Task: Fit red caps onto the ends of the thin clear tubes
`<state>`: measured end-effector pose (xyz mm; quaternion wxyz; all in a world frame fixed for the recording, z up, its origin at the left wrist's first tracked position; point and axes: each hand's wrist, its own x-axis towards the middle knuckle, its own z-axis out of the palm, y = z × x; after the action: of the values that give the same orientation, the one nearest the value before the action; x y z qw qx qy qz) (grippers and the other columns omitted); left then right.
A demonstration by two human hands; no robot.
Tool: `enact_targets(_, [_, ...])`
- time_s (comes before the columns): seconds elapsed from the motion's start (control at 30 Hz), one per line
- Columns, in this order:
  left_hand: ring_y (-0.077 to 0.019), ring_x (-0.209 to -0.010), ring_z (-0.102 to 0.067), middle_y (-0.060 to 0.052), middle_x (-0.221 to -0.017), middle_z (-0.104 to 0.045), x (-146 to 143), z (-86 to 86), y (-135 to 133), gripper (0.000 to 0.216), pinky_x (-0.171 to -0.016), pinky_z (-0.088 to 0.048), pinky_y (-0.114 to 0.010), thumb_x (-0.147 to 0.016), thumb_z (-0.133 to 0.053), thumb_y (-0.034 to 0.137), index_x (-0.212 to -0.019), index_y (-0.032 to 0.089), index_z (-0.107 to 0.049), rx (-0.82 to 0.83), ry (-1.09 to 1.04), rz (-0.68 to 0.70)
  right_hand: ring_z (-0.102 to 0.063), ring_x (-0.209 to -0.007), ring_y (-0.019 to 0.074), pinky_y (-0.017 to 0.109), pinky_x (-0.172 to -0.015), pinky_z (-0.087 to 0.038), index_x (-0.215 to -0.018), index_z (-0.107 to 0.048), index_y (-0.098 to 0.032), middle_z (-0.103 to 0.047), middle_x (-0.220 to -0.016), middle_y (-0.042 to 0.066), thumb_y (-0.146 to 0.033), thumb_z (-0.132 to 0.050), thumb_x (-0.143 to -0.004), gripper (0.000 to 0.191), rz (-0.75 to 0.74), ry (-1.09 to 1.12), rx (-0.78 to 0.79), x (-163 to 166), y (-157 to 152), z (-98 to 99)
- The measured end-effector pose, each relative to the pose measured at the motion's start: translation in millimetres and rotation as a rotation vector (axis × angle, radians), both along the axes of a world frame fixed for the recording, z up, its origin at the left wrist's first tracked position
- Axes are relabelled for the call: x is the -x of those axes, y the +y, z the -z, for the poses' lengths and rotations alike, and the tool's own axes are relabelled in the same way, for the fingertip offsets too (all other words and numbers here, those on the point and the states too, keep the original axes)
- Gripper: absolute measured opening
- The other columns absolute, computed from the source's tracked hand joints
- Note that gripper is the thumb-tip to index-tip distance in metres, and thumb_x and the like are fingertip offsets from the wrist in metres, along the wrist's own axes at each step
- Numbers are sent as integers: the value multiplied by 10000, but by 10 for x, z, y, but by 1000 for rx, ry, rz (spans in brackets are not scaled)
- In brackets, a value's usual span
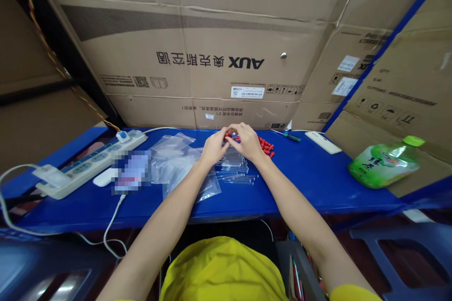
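Note:
Over the far middle of the blue table, my two hands meet with fingers curled inward. My left hand [213,146] is closed in a pinch, with a small red piece [227,135] showing at its fingertips. My right hand [250,142] is also closed, its thumb close to that red piece; what lies between its fingers is hidden. Below the hands lies a row of thin, clear glass-like tubes [233,168], several of them apart at the near end. Right beside my right hand is a heap of small red caps [267,146].
Clear plastic bags [176,164] spread left of the tubes. Further left are a blurred-out phone [132,171] and a white power strip [95,162] with cables. A screwdriver [291,137], a white flat device [323,142] and a green bottle [384,164] are right. Cardboard [197,33] walls the back.

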<state>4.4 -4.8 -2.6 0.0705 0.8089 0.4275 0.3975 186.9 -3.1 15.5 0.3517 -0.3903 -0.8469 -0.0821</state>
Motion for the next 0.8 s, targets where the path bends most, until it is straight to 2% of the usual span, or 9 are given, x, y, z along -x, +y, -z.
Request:
enact_targets(0.1, [-269, -994, -742, -94, -1085, -781, 11, 8, 20, 290, -876, -540, -352, -951, -572, 166, -1226, 219, -647, 20, -55, -20, -617, -1142, 296, 409, -1004, -456, -1351, -631, -199, -721, -1228, 145, -433, -491, -1101, 370, -14, 16, 16, 41, -18, 25])
enact_targets(0.23, [-233, -983, -751, -87, -1117, -791, -32, 35, 68, 261, -911, -556, -340, -949, -602, 202, -1208, 209, -636, 24, -269, 3, -598, -1203, 304, 419, -1025, -429, -1374, -599, -184, -693, -1314, 160, -411, -415, -1122, 386, 23, -14, 14, 86, -47, 30])
enact_targets(0.33, [-196, -890, -751, -77, -1060, -789, -76, 43, 85, 183, -853, -571, -313, -989, -599, 289, -1151, 205, -607, 94, -451, 15, -619, -1198, 294, 397, -996, -414, -1362, -578, -167, -692, -1334, 170, -325, -337, -1132, 369, 95, -22, 54, 119, -56, 39])
enact_targets(0.4, [-184, -812, -738, -59, -966, -779, -76, 36, 80, 177, -797, -560, -299, -1032, -556, 368, -1106, 210, -591, 130, -499, 23, -656, -1133, 286, 378, -949, -396, -1345, -569, -152, -728, -1271, 169, -274, -313, -1131, 356, 131, -52, 91, 125, -47, 51])
enact_targets(0.5, [-190, -761, -716, -32, -843, -758, -26, 13, 53, 252, -760, -509, -293, -1073, -498, 447, -1028, 225, -608, 104, -360, -19, -685, -1017, 273, 360, -899, -347, -1268, -602, -158, -780, -1141, 148, -295, -325, -1150, 331, 128, -167, 110, 103, -20, 73])
enact_targets(0.63, [-222, -771, -705, -35, -781, -739, 54, -10, 15, 374, -695, -411, -296, -1101, -435, 507, -928, 249, -643, 41, -76, -172, -682, -932, 239, 345, -851, -294, -1179, -651, -184, -800, -1094, 124, -328, -312, -1173, 368, 91, -262, 96, 27, 32, 100])
enact_targets(0.8, [-227, -739, -674, -49, -732, -710, 61, -35, 10, 447, -642, -327, -301, -1102, -410, 516, -812, 253, -626, 9, 23, -212, -639, -809, 205, 335, -826, -256, -1131, -663, -191, -805, -1040, 101, -336, -314, -1175, 380, 59, -312, 73, -81, 102, 119])
